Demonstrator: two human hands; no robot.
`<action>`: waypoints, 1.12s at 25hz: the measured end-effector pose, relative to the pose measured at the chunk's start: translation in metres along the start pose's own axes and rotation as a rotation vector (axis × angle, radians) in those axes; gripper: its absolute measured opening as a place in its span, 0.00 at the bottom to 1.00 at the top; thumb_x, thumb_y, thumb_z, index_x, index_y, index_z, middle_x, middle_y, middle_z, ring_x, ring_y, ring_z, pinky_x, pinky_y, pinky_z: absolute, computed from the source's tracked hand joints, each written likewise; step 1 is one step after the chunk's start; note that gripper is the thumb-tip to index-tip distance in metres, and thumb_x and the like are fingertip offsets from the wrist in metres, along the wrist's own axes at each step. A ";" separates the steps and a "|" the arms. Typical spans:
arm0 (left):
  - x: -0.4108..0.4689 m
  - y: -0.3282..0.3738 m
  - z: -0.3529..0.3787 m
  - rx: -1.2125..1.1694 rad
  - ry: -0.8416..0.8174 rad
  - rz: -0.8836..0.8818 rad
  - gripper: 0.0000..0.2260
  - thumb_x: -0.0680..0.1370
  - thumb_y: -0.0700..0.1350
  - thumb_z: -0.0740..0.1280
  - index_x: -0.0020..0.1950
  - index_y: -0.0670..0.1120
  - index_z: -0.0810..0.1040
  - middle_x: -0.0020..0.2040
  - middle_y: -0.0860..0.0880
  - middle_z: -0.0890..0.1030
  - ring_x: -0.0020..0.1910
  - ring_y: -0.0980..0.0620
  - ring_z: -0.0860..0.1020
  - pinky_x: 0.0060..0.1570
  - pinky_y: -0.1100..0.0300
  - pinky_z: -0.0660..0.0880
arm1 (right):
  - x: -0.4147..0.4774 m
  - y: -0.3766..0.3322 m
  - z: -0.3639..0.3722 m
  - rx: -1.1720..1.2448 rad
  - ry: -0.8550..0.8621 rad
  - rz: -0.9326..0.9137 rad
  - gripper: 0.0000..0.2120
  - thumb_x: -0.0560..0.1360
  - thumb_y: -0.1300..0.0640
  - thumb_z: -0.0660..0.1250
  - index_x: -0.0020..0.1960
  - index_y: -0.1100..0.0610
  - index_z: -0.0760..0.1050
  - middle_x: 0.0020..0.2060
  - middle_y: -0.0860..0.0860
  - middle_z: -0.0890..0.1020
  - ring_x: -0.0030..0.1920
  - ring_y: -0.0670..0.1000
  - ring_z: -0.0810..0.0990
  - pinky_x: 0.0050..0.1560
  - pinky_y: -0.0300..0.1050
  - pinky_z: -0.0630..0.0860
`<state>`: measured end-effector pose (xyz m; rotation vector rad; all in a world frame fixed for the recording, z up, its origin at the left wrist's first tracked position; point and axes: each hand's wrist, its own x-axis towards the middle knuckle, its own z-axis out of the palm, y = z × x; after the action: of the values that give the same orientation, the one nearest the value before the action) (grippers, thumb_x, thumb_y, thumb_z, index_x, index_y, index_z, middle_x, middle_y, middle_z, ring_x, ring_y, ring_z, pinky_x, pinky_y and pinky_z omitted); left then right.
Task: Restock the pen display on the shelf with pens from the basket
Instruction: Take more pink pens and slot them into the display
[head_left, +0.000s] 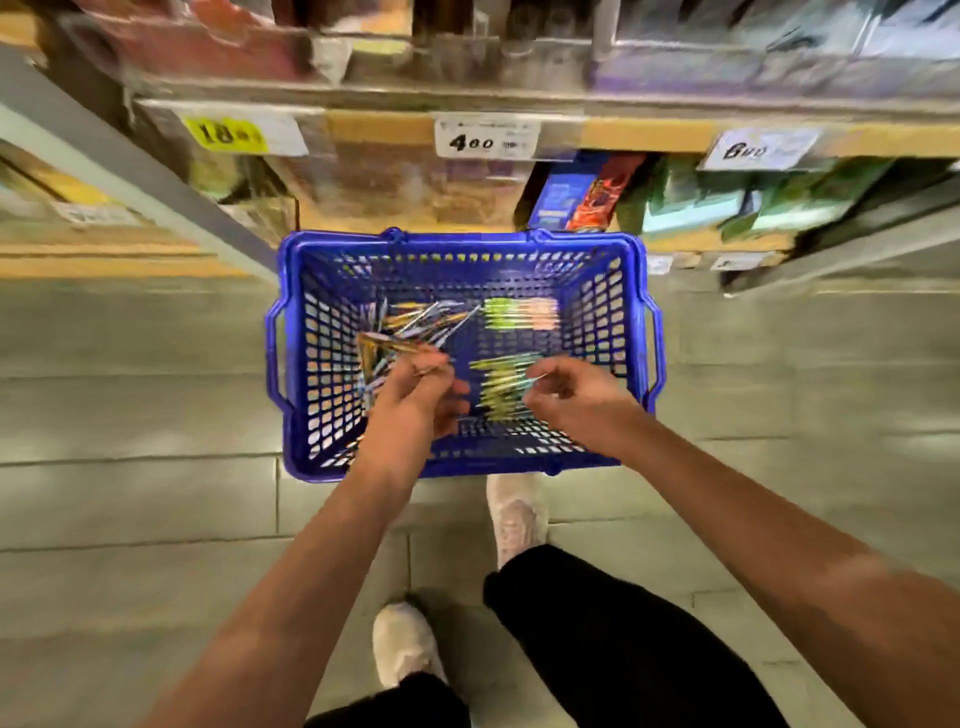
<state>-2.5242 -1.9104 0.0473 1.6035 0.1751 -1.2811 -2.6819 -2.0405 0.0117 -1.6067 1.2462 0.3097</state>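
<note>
Though blurred, tags abv basket w/ pens

grey tiled floor. one pale fabric shoe ahead of another; black trousers. white paper price label reading 400, yellow label to its left. blue-and-red carton, blurred.

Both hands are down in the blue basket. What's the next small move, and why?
Probably lift both hands out of the blue perforated plastic basket, up toward the shelf: the left hand grips several thin pens and the right hand pinches a single pen, so both seem loaded. Blur hides the count.
</note>
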 end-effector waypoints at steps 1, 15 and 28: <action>0.019 -0.013 -0.002 -0.013 0.001 -0.007 0.06 0.83 0.39 0.62 0.50 0.50 0.75 0.40 0.47 0.82 0.37 0.50 0.79 0.40 0.58 0.74 | 0.027 0.013 0.007 -0.108 -0.048 -0.024 0.09 0.74 0.51 0.73 0.53 0.43 0.79 0.49 0.44 0.84 0.50 0.50 0.84 0.55 0.46 0.77; 0.215 -0.086 -0.017 0.372 -0.085 0.050 0.07 0.85 0.48 0.59 0.58 0.47 0.73 0.39 0.48 0.82 0.35 0.50 0.78 0.36 0.59 0.70 | 0.282 0.103 0.075 -1.236 0.022 -0.294 0.16 0.78 0.67 0.62 0.65 0.60 0.71 0.61 0.59 0.78 0.57 0.63 0.81 0.51 0.56 0.81; 0.250 -0.100 -0.039 0.591 -0.130 -0.029 0.12 0.86 0.49 0.56 0.63 0.44 0.72 0.46 0.45 0.81 0.44 0.46 0.78 0.41 0.57 0.72 | 0.297 0.106 0.076 -1.413 0.024 -0.379 0.15 0.78 0.69 0.61 0.63 0.60 0.73 0.54 0.58 0.83 0.51 0.61 0.83 0.47 0.51 0.77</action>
<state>-2.4593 -1.9477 -0.2144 2.0009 -0.2907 -1.5441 -2.6151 -2.1368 -0.2912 -2.9554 0.6177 1.0705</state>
